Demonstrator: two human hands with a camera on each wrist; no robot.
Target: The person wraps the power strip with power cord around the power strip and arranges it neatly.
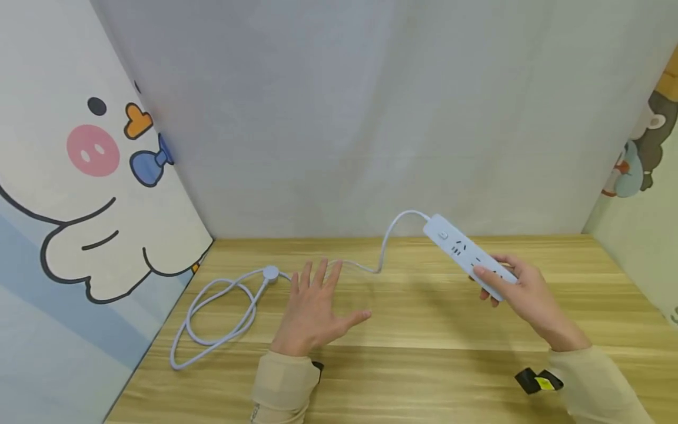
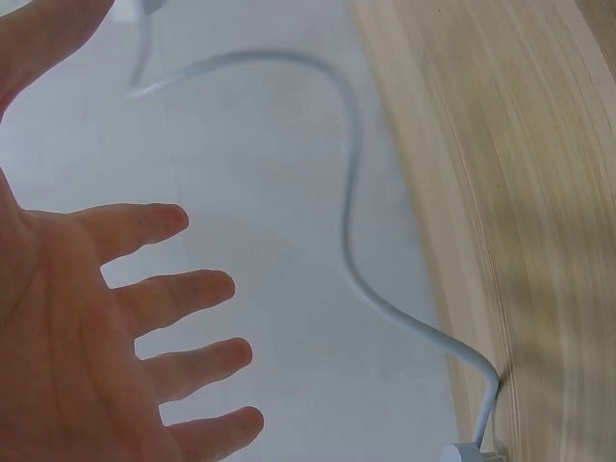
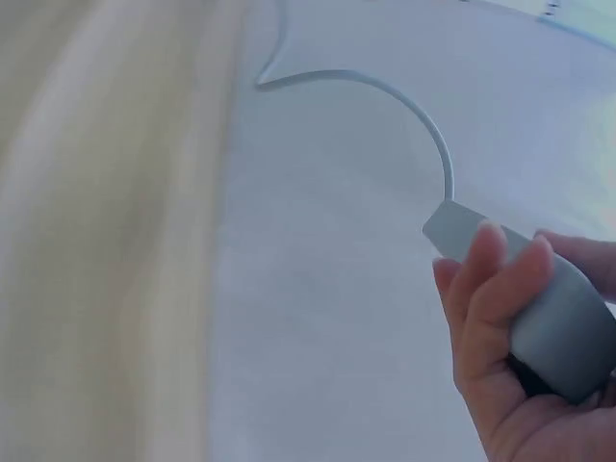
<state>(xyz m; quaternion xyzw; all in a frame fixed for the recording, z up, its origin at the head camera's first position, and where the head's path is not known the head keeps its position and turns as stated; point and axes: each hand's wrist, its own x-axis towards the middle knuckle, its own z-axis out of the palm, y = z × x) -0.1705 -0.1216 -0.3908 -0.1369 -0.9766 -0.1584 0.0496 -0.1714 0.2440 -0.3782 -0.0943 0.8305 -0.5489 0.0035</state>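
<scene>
My right hand [image 1: 521,294] grips the near end of a white power strip [image 1: 461,247], thumb across its socket face and fingers curled underneath. The strip is raised above the table and slants up to the left. In the right wrist view the fingers wrap round the back of the power strip [image 3: 568,327]. From its far end a white cord [image 1: 388,235] arches down and runs left behind my left hand [image 1: 312,315]. That hand is spread with straight fingers and holds nothing. Just left of it lie the round plug [image 1: 271,273] and a loop of cord [image 1: 212,343].
A wood-grain table [image 1: 402,377] spans the work area, with a grey wall [image 1: 371,118] behind it. On the left stands a panel with a cartoon bird [image 1: 95,150]; another cartoon panel [image 1: 635,147] is at the right. Black straps sit by both cuffs.
</scene>
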